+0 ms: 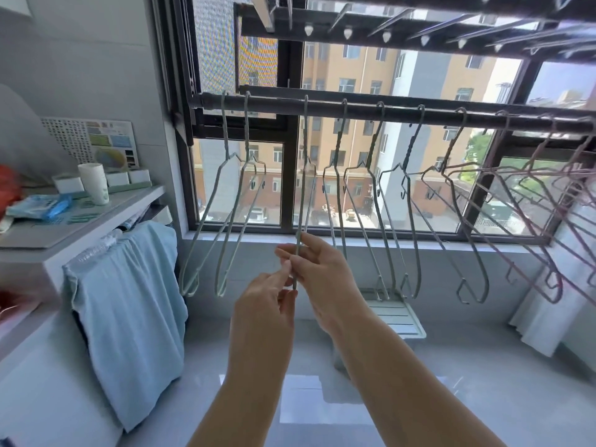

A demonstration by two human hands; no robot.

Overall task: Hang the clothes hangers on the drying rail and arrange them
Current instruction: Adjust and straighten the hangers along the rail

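A dark drying rail (361,108) runs across the window. Several pale green wire hangers hang from it, two at the left (222,201), and several pink ones (529,201) crowd the right end. The third green hanger (305,175) hangs edge-on from the rail. My right hand (322,272) pinches its lower end between thumb and fingers. My left hand (267,304) is just below and to the left, its fingertips pinching the same hanger's bottom.
A white shelf unit (96,217) at the left holds cups and packets, with a light blue cloth (129,311) draped over its front. A white ribbed board (396,317) leans under the window sill. A second overhead rack (387,24) spans the top.
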